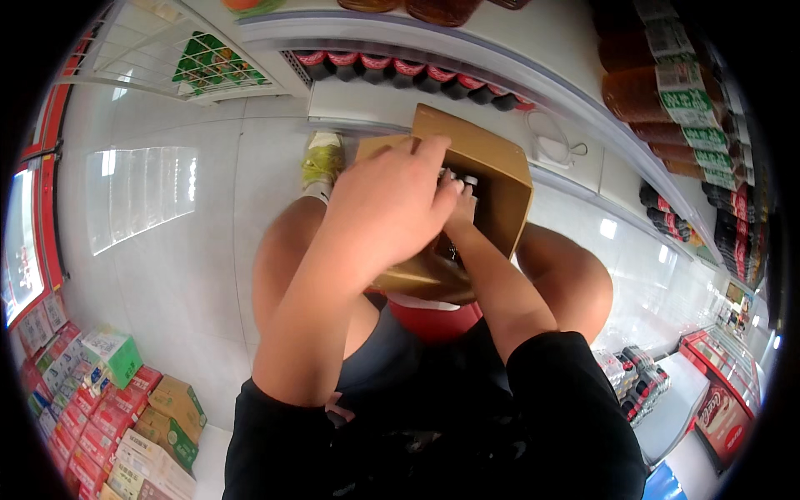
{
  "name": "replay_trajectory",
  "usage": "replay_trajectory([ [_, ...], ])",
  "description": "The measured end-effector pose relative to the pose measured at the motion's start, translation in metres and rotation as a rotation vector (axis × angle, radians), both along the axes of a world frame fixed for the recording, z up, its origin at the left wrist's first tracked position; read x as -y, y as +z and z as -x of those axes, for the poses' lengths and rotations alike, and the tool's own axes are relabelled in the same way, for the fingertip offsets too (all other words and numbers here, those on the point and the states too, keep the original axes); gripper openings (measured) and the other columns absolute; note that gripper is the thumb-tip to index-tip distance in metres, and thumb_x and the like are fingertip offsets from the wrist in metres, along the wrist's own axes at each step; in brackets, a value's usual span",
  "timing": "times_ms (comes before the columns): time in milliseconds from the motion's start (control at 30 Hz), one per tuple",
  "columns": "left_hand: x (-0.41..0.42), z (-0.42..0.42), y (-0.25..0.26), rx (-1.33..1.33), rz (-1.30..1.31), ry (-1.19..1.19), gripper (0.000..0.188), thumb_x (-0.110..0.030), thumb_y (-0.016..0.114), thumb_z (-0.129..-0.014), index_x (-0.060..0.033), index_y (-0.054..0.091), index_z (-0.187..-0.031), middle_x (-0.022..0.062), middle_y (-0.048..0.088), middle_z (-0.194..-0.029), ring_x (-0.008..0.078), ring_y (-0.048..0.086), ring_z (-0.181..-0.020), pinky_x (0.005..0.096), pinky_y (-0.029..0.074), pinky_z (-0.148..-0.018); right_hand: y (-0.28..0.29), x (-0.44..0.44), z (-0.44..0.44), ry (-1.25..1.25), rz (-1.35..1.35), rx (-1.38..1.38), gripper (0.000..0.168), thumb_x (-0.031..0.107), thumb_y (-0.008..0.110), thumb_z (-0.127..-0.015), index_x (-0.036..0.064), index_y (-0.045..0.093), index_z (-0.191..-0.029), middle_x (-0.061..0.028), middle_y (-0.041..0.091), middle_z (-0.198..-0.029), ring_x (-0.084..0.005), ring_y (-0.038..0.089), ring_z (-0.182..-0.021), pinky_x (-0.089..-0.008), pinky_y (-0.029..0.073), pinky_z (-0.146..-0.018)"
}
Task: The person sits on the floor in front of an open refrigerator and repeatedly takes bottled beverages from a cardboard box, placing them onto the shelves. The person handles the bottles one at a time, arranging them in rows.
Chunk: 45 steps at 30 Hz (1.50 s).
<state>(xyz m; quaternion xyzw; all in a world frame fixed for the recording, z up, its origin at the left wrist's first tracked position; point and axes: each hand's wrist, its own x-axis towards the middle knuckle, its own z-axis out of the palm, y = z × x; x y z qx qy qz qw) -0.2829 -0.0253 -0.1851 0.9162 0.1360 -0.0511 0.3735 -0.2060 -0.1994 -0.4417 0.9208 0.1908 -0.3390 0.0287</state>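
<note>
An open cardboard box [500,140] stands between my bent knees, close to the foot of the shelf. Inside it are bottles, one showing a white cap [470,180]; the rest are mostly hidden. My left hand [390,197] lies across the box's left side, its fingers bent over the opening and the thumb pointing inward. The back of that hand hides what its fingers touch. My right hand [462,203] reaches down into the box, fingertips at the bottle tops. Whether it grips a bottle is hidden by the left hand.
Cola bottles [409,72] line the low shelf ahead. A white cable [553,147] lies on the shelf base. Larger amber-drink bottles [637,94] stand at right. Stacked cartons [100,425] are at lower left, a wire rack [156,62] at upper left. My shoe [323,162] is beside the box.
</note>
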Motion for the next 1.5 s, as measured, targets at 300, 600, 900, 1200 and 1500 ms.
replay_trajectory([
  [300,-0.001,-0.006,0.000,-0.058,0.011,-0.049,0.047,-0.031,0.063,-0.093,-0.0040,0.054,-0.131,0.0189,0.066,-0.122,0.0392,0.062,-0.112,0.0471,0.051,-0.092,-0.039,-0.002,0.011,-0.095,-0.002,0.103,0.098,0.041,0.066,-0.087,0.000,0.014,-0.159,-0.0229,0.050,-0.134,-0.0386,0.047,-0.123,-0.0488,0.040,-0.101],
  [600,-0.002,-0.007,-0.001,-0.062,0.052,0.000,0.055,-0.036,0.065,-0.093,-0.0035,0.054,-0.135,0.0198,0.066,-0.123,0.0377,0.062,-0.113,0.0447,0.050,-0.094,-0.012,0.033,0.020,-0.098,-0.647,0.202,0.101,0.018,0.088,-0.069,-0.001,0.029,-0.148,-0.0312,0.043,-0.130,-0.0497,0.050,-0.118,-0.0498,0.047,-0.101],
  [900,-0.008,-0.007,-0.014,0.044,0.048,0.096,0.059,-0.037,0.068,-0.091,-0.0020,0.053,-0.136,0.0215,0.067,-0.122,0.0389,0.064,-0.112,0.0449,0.050,-0.097,0.232,0.034,0.001,-0.301,-1.207,-0.086,0.084,0.004,0.090,-0.066,0.005,0.048,-0.138,-0.0094,0.062,-0.123,-0.0207,0.063,-0.113,-0.0360,0.052,-0.097],
  [1200,-0.049,-0.041,-0.024,0.676,0.154,0.502,0.069,-0.022,0.067,-0.092,0.0016,0.037,-0.149,0.0230,0.033,-0.156,0.0322,0.061,-0.111,0.0392,0.052,-0.095,0.369,-0.013,-0.072,-0.017,-1.626,0.357,0.075,0.003,0.086,-0.073,0.005,0.047,-0.137,-0.0085,0.061,-0.130,-0.0207,0.062,-0.117,-0.0371,0.051,-0.101],
  [1500,-0.051,-0.071,-0.023,0.687,0.371,0.466,0.078,-0.022,0.061,-0.096,0.0028,0.019,-0.157,0.0271,0.014,-0.165,0.0385,0.026,-0.151,0.0390,0.033,-0.116,0.363,-0.063,-0.139,-0.020,-1.630,0.306,0.076,0.010,0.088,-0.074,-0.001,0.049,-0.139,-0.0124,0.060,-0.128,-0.0214,0.061,-0.114,-0.0334,0.049,-0.098],
])
